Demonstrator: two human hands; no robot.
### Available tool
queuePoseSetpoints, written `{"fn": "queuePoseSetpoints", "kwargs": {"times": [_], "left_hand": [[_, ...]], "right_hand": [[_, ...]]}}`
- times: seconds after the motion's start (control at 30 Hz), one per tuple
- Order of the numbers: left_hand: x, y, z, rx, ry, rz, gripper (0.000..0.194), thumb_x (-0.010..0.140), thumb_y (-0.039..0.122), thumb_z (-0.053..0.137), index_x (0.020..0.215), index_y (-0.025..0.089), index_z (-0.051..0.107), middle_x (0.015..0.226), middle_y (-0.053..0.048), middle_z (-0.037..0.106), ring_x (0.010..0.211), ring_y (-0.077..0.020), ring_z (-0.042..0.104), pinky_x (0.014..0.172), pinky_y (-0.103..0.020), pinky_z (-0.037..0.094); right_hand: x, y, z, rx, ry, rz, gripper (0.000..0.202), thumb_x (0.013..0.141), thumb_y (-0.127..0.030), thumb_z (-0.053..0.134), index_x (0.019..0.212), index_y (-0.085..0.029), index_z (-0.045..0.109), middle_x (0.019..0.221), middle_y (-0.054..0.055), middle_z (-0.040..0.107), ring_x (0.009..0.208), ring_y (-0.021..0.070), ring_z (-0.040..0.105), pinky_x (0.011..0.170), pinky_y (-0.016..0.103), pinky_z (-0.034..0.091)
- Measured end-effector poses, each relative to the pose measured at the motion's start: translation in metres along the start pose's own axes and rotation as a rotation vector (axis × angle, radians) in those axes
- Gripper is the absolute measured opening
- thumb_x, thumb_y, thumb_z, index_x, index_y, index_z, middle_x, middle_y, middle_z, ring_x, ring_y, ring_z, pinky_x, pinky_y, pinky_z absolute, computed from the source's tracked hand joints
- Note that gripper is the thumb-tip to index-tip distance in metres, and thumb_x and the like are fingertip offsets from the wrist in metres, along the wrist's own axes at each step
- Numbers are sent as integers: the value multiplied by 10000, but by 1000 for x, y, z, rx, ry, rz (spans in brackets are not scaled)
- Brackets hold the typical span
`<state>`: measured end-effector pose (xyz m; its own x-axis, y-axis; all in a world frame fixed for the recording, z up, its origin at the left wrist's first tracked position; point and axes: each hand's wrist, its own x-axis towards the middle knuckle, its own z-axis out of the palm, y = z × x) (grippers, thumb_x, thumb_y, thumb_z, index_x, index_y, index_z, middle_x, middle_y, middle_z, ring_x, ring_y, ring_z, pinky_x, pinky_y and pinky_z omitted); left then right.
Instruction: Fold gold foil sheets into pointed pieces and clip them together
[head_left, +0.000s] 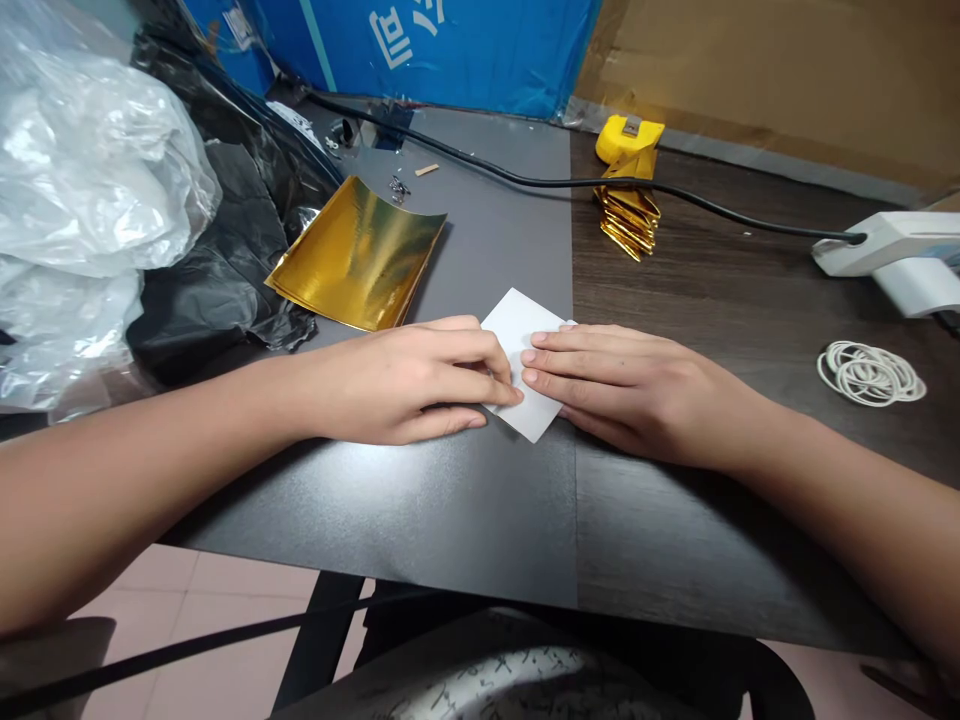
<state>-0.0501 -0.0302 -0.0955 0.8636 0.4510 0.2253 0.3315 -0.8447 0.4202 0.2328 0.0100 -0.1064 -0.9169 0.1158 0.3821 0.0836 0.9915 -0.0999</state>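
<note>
A small white sheet of paper (534,412) lies at a slant on the grey mat, near the table's middle. My left hand (420,380) rests on its left side with curled fingers, the fingertips touching the paper; the fingers are apart. From the right, my right hand (637,390) lies flat over the paper's right side, its fingers stretched out side by side. Beyond my left hand sits a stack of shiny gold sheets (364,255). Parts of the white paper are hidden beneath both hands.
Folded gold pieces (630,215) lie by a yellow tape measure (624,135). A black cable (525,182) runs to a white power strip (885,245). White rubber bands (871,373) sit right; plastic bags (90,160) crowd the left. Boxes (480,50) stand behind.
</note>
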Motion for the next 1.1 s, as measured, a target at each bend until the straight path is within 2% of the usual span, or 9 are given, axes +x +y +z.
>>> {"fn": "queuePoseSetpoints", "kwargs": {"times": [0.2, 0.43, 0.57, 0.73, 0.9, 1.1], "left_hand": [[-1, 0, 1, 40, -3, 27, 295, 1030, 238, 508, 1246, 176, 700, 1183, -125, 671, 1033, -212, 574, 930, -337, 486], [-1, 2, 0, 71, -35, 7, 318, 1034, 239, 479, 1263, 195, 695, 1180, -122, 664, 1024, -218, 560, 932, -349, 482], [-1, 2, 1, 80, -46, -4, 321, 1037, 238, 469, 1259, 206, 698, 1186, -119, 660, 1036, -224, 561, 935, -349, 481], [0, 2, 1, 104, -43, 24, 336, 1046, 239, 457, 1267, 172, 701, 1167, -132, 657, 1025, -227, 556, 922, -347, 480], [0, 4, -1, 101, -68, 2, 344, 1041, 244, 461, 1287, 236, 702, 1175, -117, 662, 1031, -222, 569, 943, -349, 486], [-1, 3, -1, 99, -68, 9, 340, 1042, 241, 467, 1290, 228, 699, 1195, -114, 650, 1073, -222, 562, 980, -330, 475]], "right_hand": [[-3, -2, -1, -2, -36, -11, 318, 999, -174, 585, 1290, -70, 663, 1342, 178, 660, 1314, 310, 598, 1144, 491, 506], [-1, -5, -3, 16, -66, -14, 364, 1004, -181, 574, 1363, -141, 623, 1352, 120, 662, 1351, 291, 561, 1170, 498, 485], [-3, -5, -2, 35, -66, -6, 419, 992, -250, 617, 1391, -120, 608, 1374, 144, 644, 1360, 317, 549, 1168, 516, 484], [-3, -6, 0, 19, -54, 11, 349, 1011, -222, 576, 1330, -97, 641, 1363, 128, 654, 1341, 307, 569, 1159, 491, 499], [-3, -6, 2, 22, -44, 26, 327, 1010, -219, 573, 1296, -87, 662, 1362, 133, 651, 1330, 303, 579, 1150, 479, 509], [-3, -6, 4, 26, -12, 43, 306, 1012, -224, 576, 1275, -109, 682, 1343, 115, 664, 1327, 286, 582, 1156, 472, 501]]}}
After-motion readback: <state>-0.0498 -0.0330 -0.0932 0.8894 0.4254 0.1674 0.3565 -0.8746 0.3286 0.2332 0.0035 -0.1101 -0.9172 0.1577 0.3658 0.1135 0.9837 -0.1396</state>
